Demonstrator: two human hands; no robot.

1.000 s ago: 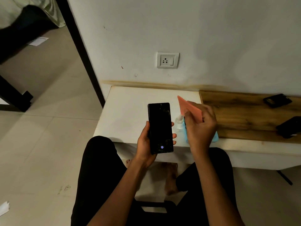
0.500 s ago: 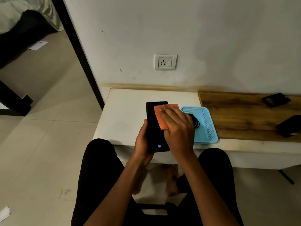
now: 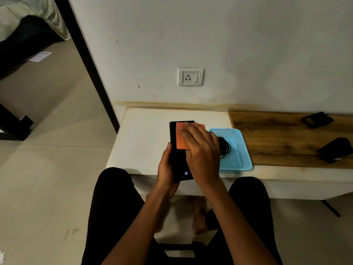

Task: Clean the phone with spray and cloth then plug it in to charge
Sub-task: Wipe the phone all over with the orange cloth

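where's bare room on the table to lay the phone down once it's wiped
The white tabletop is bare left of the phone, from the wall back to the front edge. The wooden top is free between the blue basket and the two dark cases. It is crowded where the basket holds the black charger cable.

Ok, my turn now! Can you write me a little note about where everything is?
Left hand holds the phone by its edge, above the white table.
Right hand presses the orange cloth flat on the screen's upper half.
Charger cable lies in the blue basket; wall socket is free.
Done: wiping begun.
Left: finish wiping, plug in.
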